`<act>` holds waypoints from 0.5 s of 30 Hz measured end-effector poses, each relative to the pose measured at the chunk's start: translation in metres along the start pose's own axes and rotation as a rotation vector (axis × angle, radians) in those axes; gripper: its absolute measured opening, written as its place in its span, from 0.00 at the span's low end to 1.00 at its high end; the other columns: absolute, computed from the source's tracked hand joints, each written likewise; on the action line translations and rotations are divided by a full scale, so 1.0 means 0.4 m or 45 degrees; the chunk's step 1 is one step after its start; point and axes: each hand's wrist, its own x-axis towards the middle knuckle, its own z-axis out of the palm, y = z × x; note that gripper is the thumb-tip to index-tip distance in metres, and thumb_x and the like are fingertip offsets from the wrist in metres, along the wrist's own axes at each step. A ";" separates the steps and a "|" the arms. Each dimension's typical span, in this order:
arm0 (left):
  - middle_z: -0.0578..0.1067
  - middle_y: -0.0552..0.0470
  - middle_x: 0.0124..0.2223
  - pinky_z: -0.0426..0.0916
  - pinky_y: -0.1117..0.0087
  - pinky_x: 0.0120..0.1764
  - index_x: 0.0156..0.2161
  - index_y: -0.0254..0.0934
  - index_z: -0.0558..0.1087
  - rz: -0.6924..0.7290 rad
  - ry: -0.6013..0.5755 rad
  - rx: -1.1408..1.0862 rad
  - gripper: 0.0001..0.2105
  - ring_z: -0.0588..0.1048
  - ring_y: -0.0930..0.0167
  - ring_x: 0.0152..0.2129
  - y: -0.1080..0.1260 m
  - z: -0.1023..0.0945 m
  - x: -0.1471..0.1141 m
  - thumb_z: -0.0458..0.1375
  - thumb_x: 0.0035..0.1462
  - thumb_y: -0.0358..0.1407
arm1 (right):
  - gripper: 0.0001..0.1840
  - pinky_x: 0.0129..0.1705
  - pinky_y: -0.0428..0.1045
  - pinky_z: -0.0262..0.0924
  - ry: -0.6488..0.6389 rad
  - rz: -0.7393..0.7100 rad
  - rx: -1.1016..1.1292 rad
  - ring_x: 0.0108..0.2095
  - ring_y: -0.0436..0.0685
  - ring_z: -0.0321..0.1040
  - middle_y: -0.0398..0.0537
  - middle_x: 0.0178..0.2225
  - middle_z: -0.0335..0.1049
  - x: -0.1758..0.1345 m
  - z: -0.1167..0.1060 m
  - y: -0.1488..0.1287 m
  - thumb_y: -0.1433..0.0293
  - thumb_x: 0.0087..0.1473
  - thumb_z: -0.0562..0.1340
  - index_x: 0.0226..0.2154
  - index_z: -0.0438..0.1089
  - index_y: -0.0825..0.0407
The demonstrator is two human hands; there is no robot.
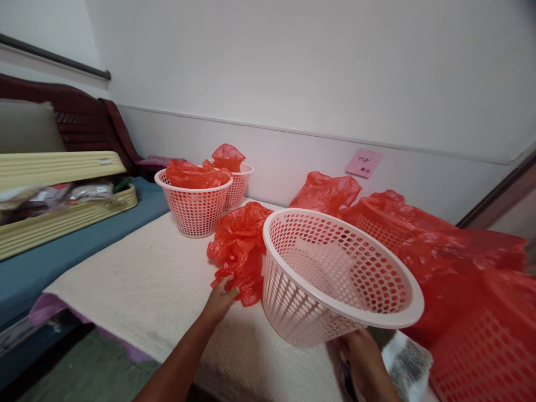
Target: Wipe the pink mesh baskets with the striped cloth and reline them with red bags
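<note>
My left hand has its fingers closed on the near edge of a crumpled red plastic bag lying on the cream cloth. Beside the bag, a large white perforated plastic basket leans toward me, its wide opening showing a bare inside. My right hand is under the basket's near right rim, gripping it from below; most of its fingers are hidden. Something dark, too obscured to name, shows by that hand.
Two more white baskets with red bags inside stand farther back left. Red-bagged baskets crowd the right side, near a grey-and-white cloth. A pink note is on the wall. An open cream case sits left on a blue surface.
</note>
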 end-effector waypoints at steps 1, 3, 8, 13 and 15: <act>0.76 0.51 0.40 0.73 0.67 0.35 0.54 0.35 0.67 0.033 -0.014 -0.008 0.19 0.76 0.73 0.30 -0.002 0.004 0.003 0.60 0.57 0.30 | 0.15 0.32 0.47 0.65 0.000 -0.002 -0.005 0.29 0.52 0.66 0.39 0.24 0.70 0.000 -0.001 0.001 0.65 0.32 0.65 0.29 0.73 0.51; 0.77 0.52 0.36 0.71 0.67 0.34 0.56 0.34 0.65 0.086 -0.035 -0.023 0.24 0.75 0.73 0.26 -0.002 0.010 0.005 0.63 0.54 0.31 | 0.15 0.33 0.47 0.65 0.003 -0.001 -0.015 0.28 0.51 0.65 0.39 0.24 0.70 -0.001 -0.001 0.002 0.65 0.32 0.65 0.29 0.73 0.51; 0.79 0.50 0.37 0.70 0.69 0.36 0.59 0.34 0.63 0.187 0.050 -0.093 0.36 0.77 0.70 0.30 0.004 0.012 0.002 0.67 0.43 0.34 | 0.20 0.34 0.47 0.66 -0.008 -0.004 -0.050 0.31 0.54 0.69 0.41 0.28 0.74 -0.008 0.001 0.005 0.63 0.33 0.66 0.34 0.74 0.51; 0.78 0.50 0.39 0.70 0.70 0.33 0.61 0.37 0.58 0.237 0.212 -0.160 0.40 0.76 0.70 0.30 0.012 -0.004 0.008 0.65 0.38 0.29 | 0.22 0.31 0.46 0.65 -0.012 -0.036 -0.093 0.30 0.54 0.69 0.43 0.30 0.75 -0.001 -0.005 0.016 0.63 0.34 0.67 0.37 0.74 0.52; 0.77 0.47 0.46 0.71 0.70 0.38 0.59 0.37 0.58 0.262 0.269 -0.198 0.40 0.77 0.68 0.36 0.017 -0.006 0.010 0.63 0.36 0.26 | 0.22 0.28 0.46 0.63 -0.024 -0.065 -0.115 0.28 0.53 0.68 0.43 0.28 0.75 0.004 -0.007 0.021 0.63 0.35 0.66 0.37 0.73 0.52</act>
